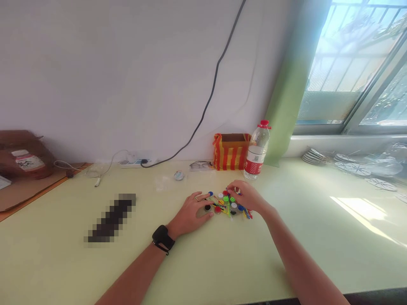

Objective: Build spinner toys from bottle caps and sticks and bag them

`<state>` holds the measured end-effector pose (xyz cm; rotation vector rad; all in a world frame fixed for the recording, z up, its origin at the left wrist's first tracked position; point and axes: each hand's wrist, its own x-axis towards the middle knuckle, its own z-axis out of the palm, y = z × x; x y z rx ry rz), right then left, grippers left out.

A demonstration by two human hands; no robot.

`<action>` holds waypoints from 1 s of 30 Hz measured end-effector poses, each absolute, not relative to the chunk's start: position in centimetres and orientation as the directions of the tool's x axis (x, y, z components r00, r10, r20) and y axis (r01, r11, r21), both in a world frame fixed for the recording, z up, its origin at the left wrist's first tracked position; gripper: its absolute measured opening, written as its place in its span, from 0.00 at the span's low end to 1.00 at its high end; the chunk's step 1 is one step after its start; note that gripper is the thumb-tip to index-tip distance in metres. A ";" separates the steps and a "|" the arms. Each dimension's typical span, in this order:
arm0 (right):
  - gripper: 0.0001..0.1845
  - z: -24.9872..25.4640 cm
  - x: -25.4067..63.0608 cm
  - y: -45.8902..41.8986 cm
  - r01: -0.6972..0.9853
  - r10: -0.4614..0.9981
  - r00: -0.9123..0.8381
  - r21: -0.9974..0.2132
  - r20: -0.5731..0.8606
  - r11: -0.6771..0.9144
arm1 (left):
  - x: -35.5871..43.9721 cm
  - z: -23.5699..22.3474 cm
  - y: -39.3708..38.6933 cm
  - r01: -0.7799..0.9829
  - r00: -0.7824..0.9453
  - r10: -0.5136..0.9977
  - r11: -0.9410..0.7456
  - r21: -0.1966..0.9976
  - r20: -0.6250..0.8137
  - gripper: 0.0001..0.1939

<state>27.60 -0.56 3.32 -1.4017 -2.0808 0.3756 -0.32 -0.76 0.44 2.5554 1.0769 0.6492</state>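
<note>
A cluster of small round pieces with coloured tops lies on the pale green table (pixel 197 271), mixed with thin coloured sticks (pixel 229 209). Among them are a red round piece (pixel 218 209), a black one (pixel 207 207), a green one (pixel 226 198) and a white one (pixel 234 205). My left hand (pixel 190 215), with a ring and a black wristband, rests open at the cluster's left side, fingers spread around the black piece. At the far right of the cluster, my right hand (pixel 248 197) has its fingertips drawn together; what is between them is too small to name.
Behind the cluster stand a red-and-yellow striped box (pixel 230 152) and a large plastic bottle (pixel 256 152). A blurred dark object (pixel 111 218) lies left. Further back are a power strip (pixel 136 163) and a cardboard box (pixel 25 186); stacked discs (pixel 313 156) sit by the window.
</note>
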 end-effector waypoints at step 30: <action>0.12 0.8 22.8 -3.0 0.856 0.923 -0.234 -0.384 0.306 0.345 | -4.8 1.5 1.9 0.533 0.583 0.785 -0.564 0.631 0.209 0.40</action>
